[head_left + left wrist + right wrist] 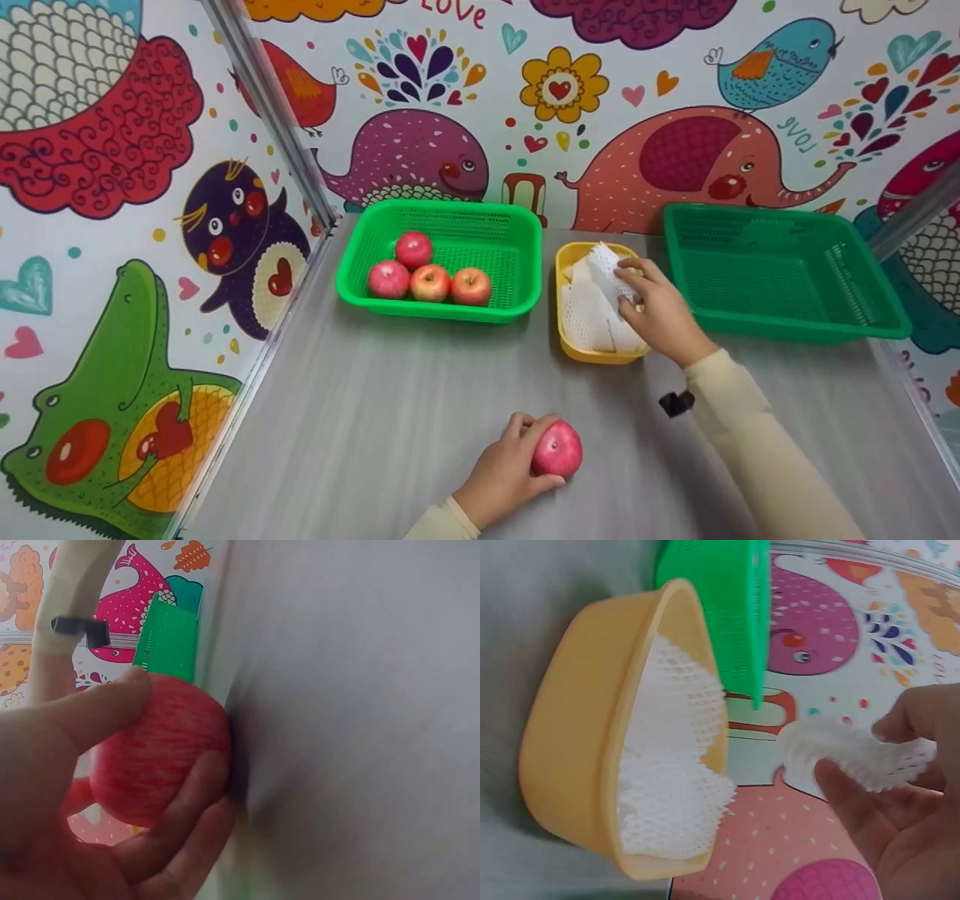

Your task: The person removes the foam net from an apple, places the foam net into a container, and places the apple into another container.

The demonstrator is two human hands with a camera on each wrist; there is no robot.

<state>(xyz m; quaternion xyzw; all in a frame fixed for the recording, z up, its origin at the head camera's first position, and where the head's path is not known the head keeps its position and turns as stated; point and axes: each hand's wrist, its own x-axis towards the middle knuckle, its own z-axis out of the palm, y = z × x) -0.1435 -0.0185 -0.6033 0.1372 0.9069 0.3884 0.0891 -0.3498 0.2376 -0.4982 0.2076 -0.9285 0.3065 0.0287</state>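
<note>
My left hand (504, 471) grips a red apple (558, 449) low over the near part of the table; in the left wrist view the thumb and fingers curl round the apple (161, 750). My right hand (664, 311) is above the yellow basket (606, 355) and pinches a white foam net sleeve (855, 754) between thumb and fingers. More white foam nets (671, 765) lie inside that basket. In the right wrist view the pinched net is apart from the ones in the basket.
A green basket (439, 309) at the back left holds several apples (430, 283). Another green basket (784, 327) stands at the back right. Printed wall panels (510, 150) close off the grey table (360, 420) at the back and sides.
</note>
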